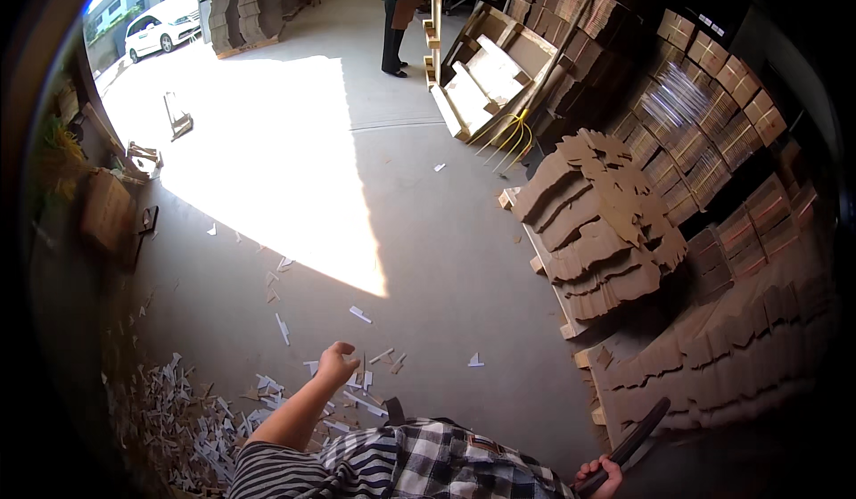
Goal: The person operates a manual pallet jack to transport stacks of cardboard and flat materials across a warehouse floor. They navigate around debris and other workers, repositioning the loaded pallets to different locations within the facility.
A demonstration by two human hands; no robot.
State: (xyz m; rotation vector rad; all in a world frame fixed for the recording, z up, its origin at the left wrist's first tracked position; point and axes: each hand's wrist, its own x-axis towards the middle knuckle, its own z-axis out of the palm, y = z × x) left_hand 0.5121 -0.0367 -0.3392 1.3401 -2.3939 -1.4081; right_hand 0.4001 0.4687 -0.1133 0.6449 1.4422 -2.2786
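Note:
My left hand (335,363) hangs loosely out in front of me over the concrete floor, fingers curled, holding nothing. Below it lie several scattered cardboard scraps (267,383). My right hand (599,478) at the bottom edge grips a dark long handle (635,438) that slants up to the right toward a low stack of die-cut cardboard (713,365). My checked and striped shirt fills the bottom middle.
A tall pile of die-cut cardboard sheets (597,222) sits on a wooden pallet to the right. Bundled cartons (704,133) line the right wall. Another person (403,17) stands far ahead by leaning boards (486,80). A white car (160,24) is parked outside.

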